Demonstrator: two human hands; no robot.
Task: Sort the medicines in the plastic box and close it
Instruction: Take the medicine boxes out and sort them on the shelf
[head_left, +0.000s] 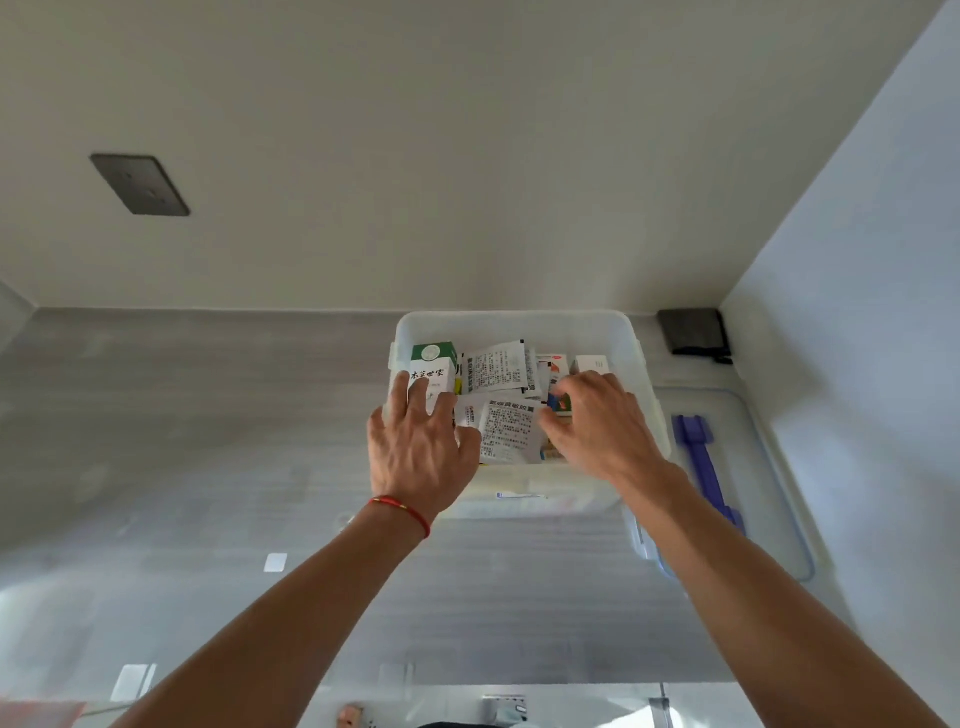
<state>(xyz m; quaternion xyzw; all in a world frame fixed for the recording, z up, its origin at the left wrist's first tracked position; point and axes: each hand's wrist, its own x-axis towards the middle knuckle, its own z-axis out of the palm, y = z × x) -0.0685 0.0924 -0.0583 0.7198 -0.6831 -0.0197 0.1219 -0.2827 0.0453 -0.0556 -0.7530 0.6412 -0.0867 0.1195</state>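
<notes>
In the middle of the frame sits the clear plastic box (519, 325), full of medicines (498, 371). The left hand (418, 447) lies flat, fingers spread, on a green-and-white box (434, 364). The right hand (597, 423) curls into the packs; I cannot tell if it holds one. The lid (769, 467) lies just right of the box.

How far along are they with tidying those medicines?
Partway. Done: medicine packets already sit inside the open plastic box. In hand: the left hand rests straight fingers on the green-and-white carton, while the right hand reaches among the printed sachets. Left: the lid, with its blue handle, lies beside the box, not yet on.
</notes>
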